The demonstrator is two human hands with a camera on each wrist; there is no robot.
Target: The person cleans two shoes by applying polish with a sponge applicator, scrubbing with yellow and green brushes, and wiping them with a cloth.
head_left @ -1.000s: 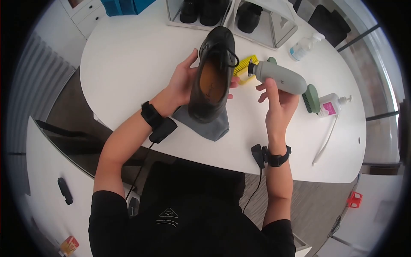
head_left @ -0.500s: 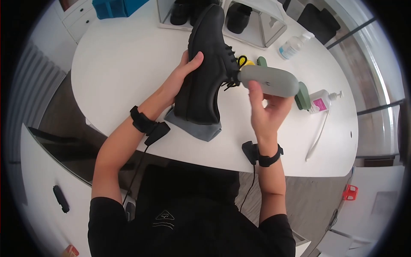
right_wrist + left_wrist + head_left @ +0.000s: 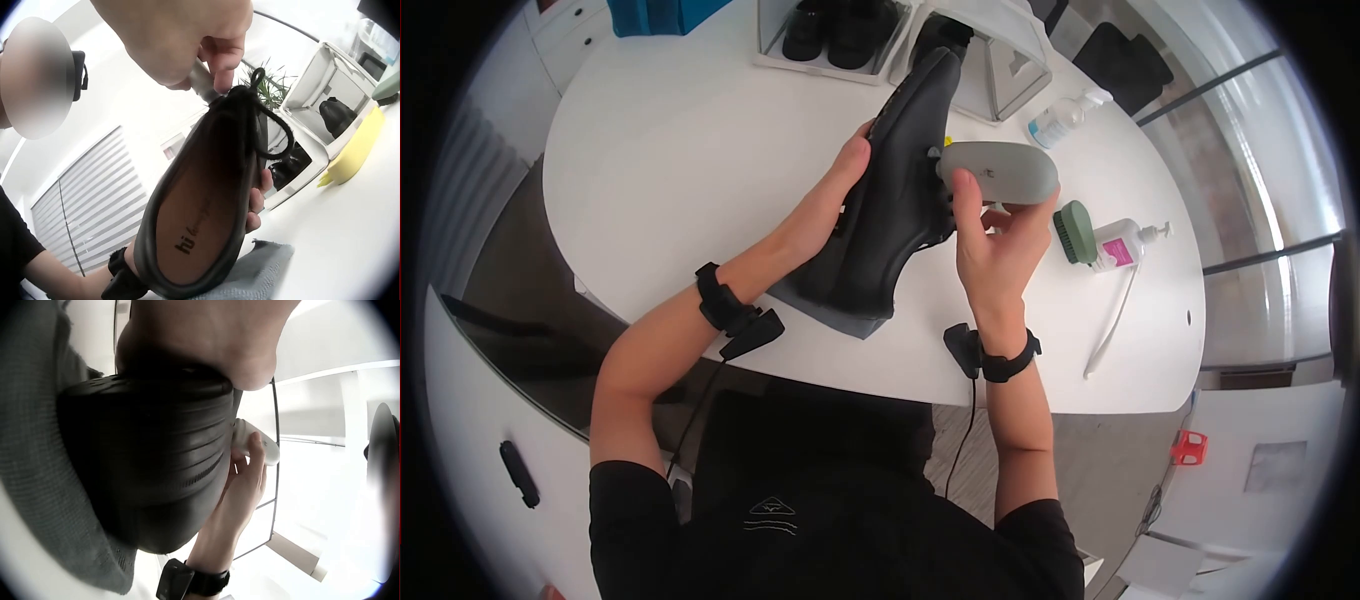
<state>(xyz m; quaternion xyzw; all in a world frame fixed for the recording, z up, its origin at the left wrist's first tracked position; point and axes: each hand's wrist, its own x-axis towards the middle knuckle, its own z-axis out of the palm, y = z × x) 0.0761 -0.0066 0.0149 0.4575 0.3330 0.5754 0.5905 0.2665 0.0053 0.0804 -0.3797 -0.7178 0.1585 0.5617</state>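
Observation:
A black lace-up leather shoe (image 3: pixel 885 210) is tilted on its side, sole to the left, its heel low over a grey cloth (image 3: pixel 858 326). My left hand (image 3: pixel 825 205) grips it from the sole side, thumb up. With my right hand (image 3: pixel 1000 250) I hold a grey handheld shoe polisher (image 3: pixel 1008 172), its small head right at the shoe's laced side. In the right wrist view the shoe's brown insole (image 3: pixel 194 231) and a loop of lace (image 3: pixel 284 147) show. The left wrist view has the dark heel (image 3: pixel 162 462) close up, beside the cloth (image 3: pixel 44 462).
Clear-fronted boxes (image 3: pixel 1012 92) with black shoes stand at the back. To the right are a green brush (image 3: pixel 1075 232), a white pump bottle (image 3: pixel 1118 246), a clear pump bottle (image 3: pixel 1055 124) and a thin white stick (image 3: pixel 1112 325). A yellow brush (image 3: pixel 359 147) shows in the right wrist view.
The shoe has turned from opening-up onto its side, and its toe now leans to the right. My right hand has brought the polisher left, up to the shoe.

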